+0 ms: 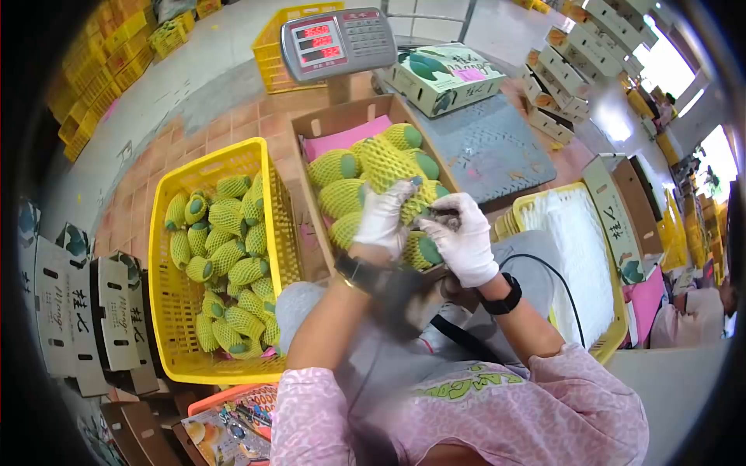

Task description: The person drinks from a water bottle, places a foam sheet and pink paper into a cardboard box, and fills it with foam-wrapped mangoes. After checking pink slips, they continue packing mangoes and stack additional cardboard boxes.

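Note:
My left hand (385, 213), in a white glove, is closed around a mango (388, 161) in a yellow foam net, held above an open cardboard box (311, 144). Just to the right, my gloved right hand (465, 239) has its fingers bent and pressed together near the mango's lower end; what they pinch is hidden. Below my hands, several netted green mangoes (339, 198) lie in the box, beside a sheet of pink paper (346, 138).
A yellow crate (155, 311) of netted mangoes stands left. Behind the box are a digital scale display (338, 43) and a closed printed carton (443, 78) on a grey platform (497, 147). At right, a yellow basket (618, 334) holds white foam sheets (571, 272). Cartons (62, 311) stand far left.

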The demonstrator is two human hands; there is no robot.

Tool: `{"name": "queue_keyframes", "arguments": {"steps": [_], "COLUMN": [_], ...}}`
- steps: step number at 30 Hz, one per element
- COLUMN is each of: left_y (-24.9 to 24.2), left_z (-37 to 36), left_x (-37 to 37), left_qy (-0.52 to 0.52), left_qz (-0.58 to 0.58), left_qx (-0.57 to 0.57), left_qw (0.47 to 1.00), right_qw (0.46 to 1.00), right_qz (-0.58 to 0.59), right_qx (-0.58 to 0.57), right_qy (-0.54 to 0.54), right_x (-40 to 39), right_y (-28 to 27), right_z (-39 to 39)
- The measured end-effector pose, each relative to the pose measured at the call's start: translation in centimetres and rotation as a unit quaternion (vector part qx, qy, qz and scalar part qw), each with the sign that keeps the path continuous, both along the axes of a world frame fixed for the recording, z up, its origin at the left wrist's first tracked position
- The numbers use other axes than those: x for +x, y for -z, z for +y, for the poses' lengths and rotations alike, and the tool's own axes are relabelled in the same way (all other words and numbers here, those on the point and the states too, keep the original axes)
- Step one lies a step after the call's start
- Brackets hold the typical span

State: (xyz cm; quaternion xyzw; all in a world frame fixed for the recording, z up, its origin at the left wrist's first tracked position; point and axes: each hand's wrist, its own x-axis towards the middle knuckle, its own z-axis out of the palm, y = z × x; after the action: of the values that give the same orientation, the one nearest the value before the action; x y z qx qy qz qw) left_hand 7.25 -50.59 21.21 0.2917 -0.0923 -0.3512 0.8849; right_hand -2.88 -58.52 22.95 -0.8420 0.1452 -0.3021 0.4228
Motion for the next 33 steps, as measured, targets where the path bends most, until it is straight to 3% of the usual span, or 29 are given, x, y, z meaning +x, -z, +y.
{"name": "queue_keyframes", "arguments": {"steps": [3, 7, 9, 10, 11, 13, 14, 15, 16, 17, 19, 20, 21, 23, 24, 25, 28, 29, 31, 33], "left_y": [0.8, 1.3, 0.1, -0.8, -0.3, -0.7, -0.9, -0.9, 1.3, 0.9, -0.1, -0.4, 0.5, 0.0, 2.2, 1.2, 2.4, 2.8, 0.5, -0.3], "left_z": [-0.1, 0.4, 0.5, 0.7, 1.3, 2.7, 3.4, 3.8, 4.2, 4.4, 4.6, 4.6, 5.2, 4.8, 4.0, 3.8, 4.7, 4.3, 2.8, 2.0], "left_x": [0.0, 0.9, 0.9, 1.6, 2.6, 3.2, 3.3, 3.2, 4.0, 3.5, 2.4, 1.5, 1.5, 0.7, 1.2, -0.6, -1.8, -1.4, -3.3, -3.1], "left_qy": [-0.004, 0.019, -0.089, -0.093, -0.101, -0.101, -0.114, -0.119, -0.148, -0.119, -0.062, -0.066, -0.069, 0.02, 0.024, 0.063, 0.143, 0.182, 0.182, 0.204], "left_qz": [0.081, 0.105, 0.26, 0.366, 0.367, 0.309, 0.261, 0.213, 0.028, 0.007, -0.042, -0.151, -0.129, -0.243, -0.298, -0.289, -0.287, -0.272, -0.078, -0.034], "left_qx": [0.041, 0.036, -0.011, -0.039, -0.085, -0.088, -0.065, -0.044, 0.042, 0.053, 0.072, 0.061, 0.074, 0.113, 0.159, 0.163, 0.197, 0.208, 0.132, 0.088], "left_qw": [0.996, 0.994, 0.962, 0.925, 0.921, 0.942, 0.956, 0.969, 0.988, 0.992, 0.995, 0.984, 0.986, 0.963, 0.941, 0.941, 0.926, 0.922, 0.971, 0.974], "right_qw": [0.999, 0.999, 0.981, 0.956, 0.945, 0.959, 0.963, 0.941, 0.904, 0.837, 0.879, 0.929, 0.964, 0.995, 0.997, 0.997, 0.93, 0.941, 0.886, 0.878], "right_qz": [0.012, -0.003, 0.04, 0.047, 0.08, 0.127, 0.178, 0.273, 0.352, 0.476, 0.44, 0.352, 0.258, 0.091, 0.056, 0.021, 0.074, 0.094, -0.014, -0.018], "right_qx": [-0.039, -0.037, 0.181, 0.286, 0.316, 0.239, 0.131, 0.048, -0.044, -0.097, -0.082, -0.031, 0.012, 0.029, 0.053, 0.078, 0.336, 0.313, 0.457, 0.477], "right_qy": [-0.008, -0.008, 0.055, 0.043, 0.033, -0.087, -0.152, -0.192, -0.24, -0.25, -0.166, -0.109, -0.06, -0.006, -0.005, -0.01, -0.126, -0.09, -0.078, -0.038], "right_x": [-0.6, -0.8, -0.8, -1.4, -2.4, -5.6, -6.9, -7.5, -8.0, -8.1, -7.3, -6.8, -5.9, -4.1, -3.1, -2.5, -3.1, -2.4, -2.9, -3.2], "right_y": [0.2, 2.0, 3.5, 3.9, 4.0, 6.3, 5.3, 4.5, 3.8, 3.4, 0.3, -1.0, -2.0, -3.1, -3.3, -3.5, -6.1, -4.3, -3.7, -4.0], "right_z": [-0.4, 0.3, 1.0, 1.3, 1.5, 1.2, 1.4, 1.4, 1.3, 0.9, 1.0, 0.7, 1.1, 0.4, -0.1, -0.6, -0.5, -1.3, -1.2, -1.6]}}
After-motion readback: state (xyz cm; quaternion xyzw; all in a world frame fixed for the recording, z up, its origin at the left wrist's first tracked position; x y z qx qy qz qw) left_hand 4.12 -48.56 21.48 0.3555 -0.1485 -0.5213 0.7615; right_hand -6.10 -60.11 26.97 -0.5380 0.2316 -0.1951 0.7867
